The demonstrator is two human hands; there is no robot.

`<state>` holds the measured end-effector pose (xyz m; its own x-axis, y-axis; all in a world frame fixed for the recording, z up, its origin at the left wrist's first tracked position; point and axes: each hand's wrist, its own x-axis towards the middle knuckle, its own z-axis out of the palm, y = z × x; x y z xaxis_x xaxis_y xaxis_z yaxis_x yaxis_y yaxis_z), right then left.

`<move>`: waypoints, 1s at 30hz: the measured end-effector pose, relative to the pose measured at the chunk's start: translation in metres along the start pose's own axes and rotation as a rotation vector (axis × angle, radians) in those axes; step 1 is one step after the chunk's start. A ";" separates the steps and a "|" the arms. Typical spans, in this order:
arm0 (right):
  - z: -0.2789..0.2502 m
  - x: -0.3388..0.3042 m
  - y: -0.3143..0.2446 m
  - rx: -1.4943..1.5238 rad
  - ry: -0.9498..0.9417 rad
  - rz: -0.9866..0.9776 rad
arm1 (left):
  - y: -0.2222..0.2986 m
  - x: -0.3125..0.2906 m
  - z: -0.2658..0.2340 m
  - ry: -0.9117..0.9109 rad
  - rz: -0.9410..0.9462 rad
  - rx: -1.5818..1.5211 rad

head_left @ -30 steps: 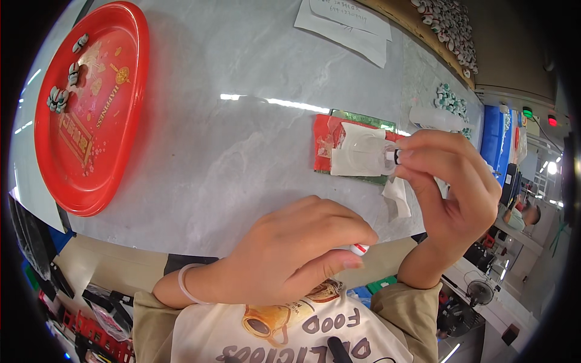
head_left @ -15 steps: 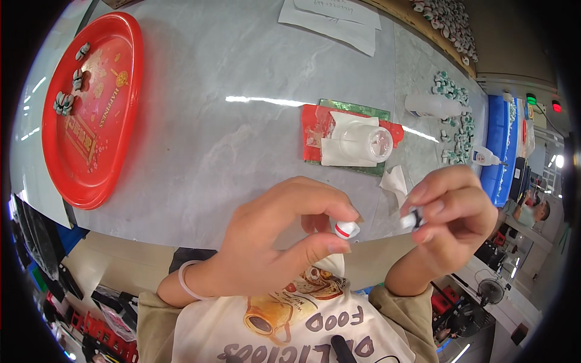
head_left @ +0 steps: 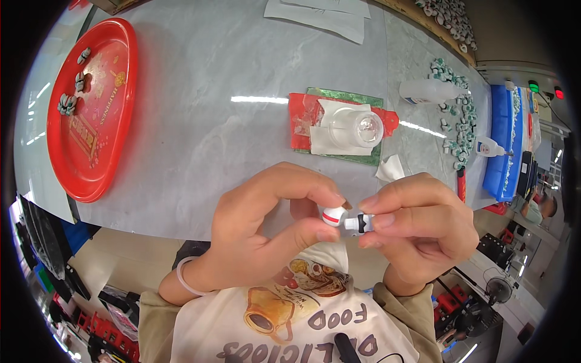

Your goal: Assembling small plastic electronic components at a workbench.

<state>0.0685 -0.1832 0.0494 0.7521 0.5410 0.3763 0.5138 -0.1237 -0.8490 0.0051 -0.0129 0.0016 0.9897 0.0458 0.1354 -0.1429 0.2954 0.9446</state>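
Note:
Between thumb and fingers, my left hand (head_left: 272,224) pinches a small rounded white piece with a red stripe (head_left: 333,216). My right hand (head_left: 417,227) grips a small white piece with a black band (head_left: 362,223), its narrow white end pointing left at the striped piece. The two pieces are very close together; whether they touch I cannot tell. Both hands are held above the near edge of the grey table (head_left: 181,157). Just beyond them, a clear plastic cup (head_left: 367,129) stands on white paper over a red packet (head_left: 299,121) and a green board (head_left: 378,104).
A red oval tray (head_left: 124,121) with several small grey-white pieces lies at the left. To the right are a white bottle (head_left: 430,91), many green-and-white pieces (head_left: 463,127), a small dropper bottle (head_left: 487,146) and a blue bin (head_left: 502,175). Crumpled tissue (head_left: 390,169) lies beside my right hand.
My right hand has moved left, bringing the black-banded piece up to the red-striped one. My left hand has shifted slightly left and up, still holding its piece.

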 end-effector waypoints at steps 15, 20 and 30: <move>0.015 0.000 -0.002 -0.222 0.045 -0.087 | 0.000 -0.001 -0.002 0.042 0.019 0.115; 0.016 -0.001 -0.002 -0.209 0.055 -0.077 | 0.003 -0.002 0.000 0.064 -0.018 0.087; 0.014 -0.006 -0.001 -0.157 0.018 -0.030 | 0.001 -0.001 0.001 0.057 0.067 0.215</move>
<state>0.0579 -0.1744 0.0427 0.7422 0.5317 0.4080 0.5929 -0.2372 -0.7696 0.0039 -0.0135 0.0031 0.9754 0.1137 0.1886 -0.1983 0.0803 0.9768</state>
